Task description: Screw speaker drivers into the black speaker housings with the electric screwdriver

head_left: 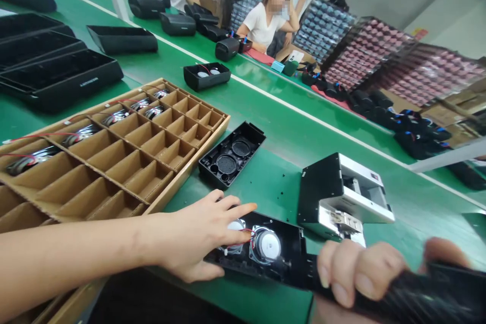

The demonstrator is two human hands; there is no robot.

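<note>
A black speaker housing [292,243] lies on the green bench, with two round speaker drivers [269,246] seated in it and thin red wires across them. My left hand [205,235] grips the housing's left part, thumb at the near edge and fingers over the far side and the left driver. In my right hand [364,268] is a black electric screwdriver [410,291], pointing left over the housing's right end. Its tip is too dark to make out. Another black housing [243,149], with two mesh grilles, lies behind.
A cardboard-divided tray [152,162] with several drivers stands at left. A silver-black screw feeder [341,200] sits right of the housing, small dark screws [281,193] nearby. Black shells [61,81] line the far left. A co-worker [266,25] sits across the bench.
</note>
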